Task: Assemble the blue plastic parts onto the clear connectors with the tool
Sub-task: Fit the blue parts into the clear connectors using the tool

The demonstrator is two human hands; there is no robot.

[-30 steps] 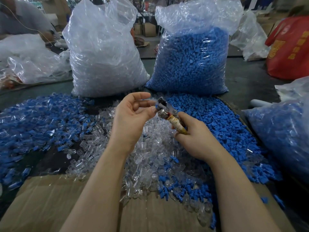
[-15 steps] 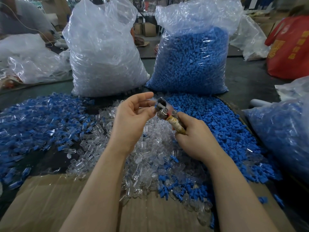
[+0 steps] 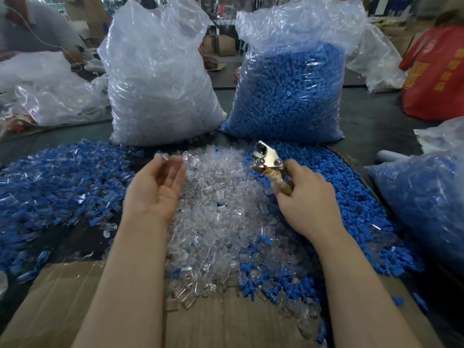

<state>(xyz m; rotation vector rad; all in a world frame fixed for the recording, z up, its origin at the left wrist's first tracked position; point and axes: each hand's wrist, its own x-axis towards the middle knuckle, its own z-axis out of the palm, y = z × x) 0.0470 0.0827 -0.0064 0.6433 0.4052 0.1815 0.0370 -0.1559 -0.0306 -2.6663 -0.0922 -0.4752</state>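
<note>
My right hand (image 3: 305, 198) grips the tape-wrapped handle of a metal plier-like tool (image 3: 266, 159), whose jaws point up and away from me. My left hand (image 3: 157, 187) is off to the left of the tool, palm turned inward, fingers spread and blurred. A small clear-and-blue piece (image 3: 164, 156) shows just past its fingertips; whether the fingers touch it is unclear. Under both hands lies a heap of clear connectors (image 3: 218, 222). Loose blue parts (image 3: 351, 197) are piled to the right of it.
A pile of blue-and-clear pieces (image 3: 50, 182) covers the left. Two tall plastic sacks stand behind: clear connectors (image 3: 160, 79) and blue parts (image 3: 288, 96). Another bag of blue pieces (image 3: 426, 192) sits at the right. Cardboard (image 3: 62, 297) lies at the near edge. A person (image 3: 32, 26) is at the far left.
My left hand has left the tool's jaws, swung left and opened. My right hand with the tool has shifted slightly right.
</note>
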